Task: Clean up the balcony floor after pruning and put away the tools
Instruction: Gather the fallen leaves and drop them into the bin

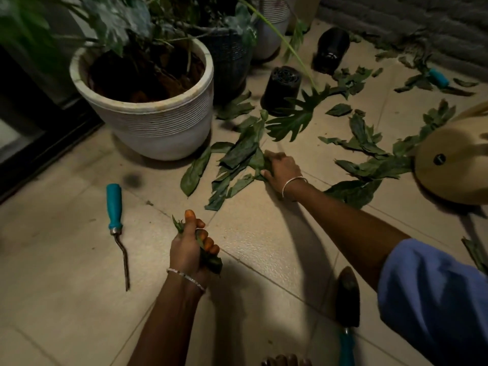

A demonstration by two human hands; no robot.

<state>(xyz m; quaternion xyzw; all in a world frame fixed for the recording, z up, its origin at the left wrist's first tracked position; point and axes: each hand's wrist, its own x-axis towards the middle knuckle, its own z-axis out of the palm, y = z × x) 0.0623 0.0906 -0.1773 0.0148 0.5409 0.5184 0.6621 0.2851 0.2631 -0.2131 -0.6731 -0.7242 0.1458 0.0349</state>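
Home balcony: tiled floor [66, 299], potted plants [148, 101], cut leaves [237, 159]

No legible text, label, brand, number or sign appears in this view. The white ribbed pot [158, 122] and the teal-handled tool [114, 204] show plain surfaces; dim light and blur resolve no lettering.

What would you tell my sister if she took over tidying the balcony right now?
Left hand grips a leaf bunch. Right hand grabs the leaf pile beside the white pot.
Tools all lie on the floor: weeder at left, trowel close by at right, a third teal-handled tool far back among leaves.
Done: one handful gathered.
To do: many scattered leaves, two overturned black pots, every tool.
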